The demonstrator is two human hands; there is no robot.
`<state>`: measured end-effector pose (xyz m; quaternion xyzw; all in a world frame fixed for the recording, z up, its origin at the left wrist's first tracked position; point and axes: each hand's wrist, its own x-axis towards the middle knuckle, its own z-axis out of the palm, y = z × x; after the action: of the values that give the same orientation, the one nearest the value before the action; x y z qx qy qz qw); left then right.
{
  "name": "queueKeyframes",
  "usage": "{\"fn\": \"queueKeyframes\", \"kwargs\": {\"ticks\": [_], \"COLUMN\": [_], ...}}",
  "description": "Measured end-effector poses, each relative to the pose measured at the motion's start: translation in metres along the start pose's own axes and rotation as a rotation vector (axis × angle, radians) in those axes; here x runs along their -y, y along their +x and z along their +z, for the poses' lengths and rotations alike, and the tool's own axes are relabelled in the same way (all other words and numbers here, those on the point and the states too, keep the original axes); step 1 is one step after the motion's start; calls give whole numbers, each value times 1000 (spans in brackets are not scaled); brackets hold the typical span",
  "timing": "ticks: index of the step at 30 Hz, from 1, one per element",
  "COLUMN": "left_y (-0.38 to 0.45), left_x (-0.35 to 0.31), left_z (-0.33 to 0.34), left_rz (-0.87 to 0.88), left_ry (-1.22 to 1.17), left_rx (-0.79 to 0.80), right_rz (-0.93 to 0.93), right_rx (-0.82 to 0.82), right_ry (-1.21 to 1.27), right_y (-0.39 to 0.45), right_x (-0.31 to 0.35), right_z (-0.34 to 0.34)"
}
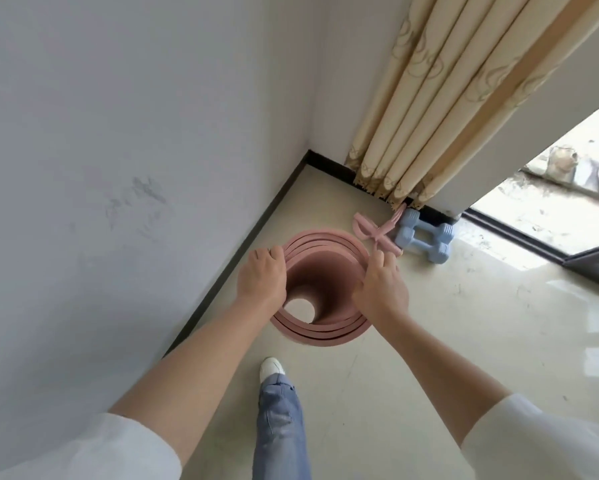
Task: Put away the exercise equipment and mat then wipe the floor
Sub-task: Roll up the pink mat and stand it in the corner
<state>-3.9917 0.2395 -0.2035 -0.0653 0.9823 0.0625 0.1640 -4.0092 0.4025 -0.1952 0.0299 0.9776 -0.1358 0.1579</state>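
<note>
A pink exercise mat (326,261), rolled into a loose tube, stands on end on the floor near the room's corner; I look down through its hollow middle. My left hand (261,273) grips the roll's top rim on the left side, fingers curled over the layers. My right hand (381,282) grips the rim on the right side. Just beyond the mat, two light blue dumbbells (424,239) lie side by side against the skirting. A pink resistance band (374,232) lies beside them.
A white wall (118,168) with a dark skirting runs along the left. Cream curtains (447,98) hang in the corner above the dumbbells. A sliding door track (533,244) and bright opening lie at right. My leg and white shoe (272,368) stand behind the mat on cream floor tiles.
</note>
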Motion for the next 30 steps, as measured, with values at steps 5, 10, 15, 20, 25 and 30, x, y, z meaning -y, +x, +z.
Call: {"fn": "queueKeyframes", "kwargs": {"ticks": [5, 10, 15, 20, 25, 30], "left_y": [118, 231, 337, 428, 498, 557], "left_x": [-21, -43, -72, -92, -95, -95], "left_z": [-42, -73, -94, -102, -97, -98], "left_rz": [34, 37, -52, -129, -183, -209], "left_ry": [14, 49, 42, -18, -65, -115], "left_rx": [-2, 12, 55, 87, 89, 74], "right_rz": [40, 46, 30, 21, 12, 16], "right_rx": [25, 29, 43, 106, 129, 117], "right_ry": [27, 48, 90, 89, 108, 80], "right_y": [113, 226, 342, 442, 519, 574], "right_x": [12, 14, 10, 12, 22, 30], "right_z": [-42, -69, -88, -100, -98, -98]}}
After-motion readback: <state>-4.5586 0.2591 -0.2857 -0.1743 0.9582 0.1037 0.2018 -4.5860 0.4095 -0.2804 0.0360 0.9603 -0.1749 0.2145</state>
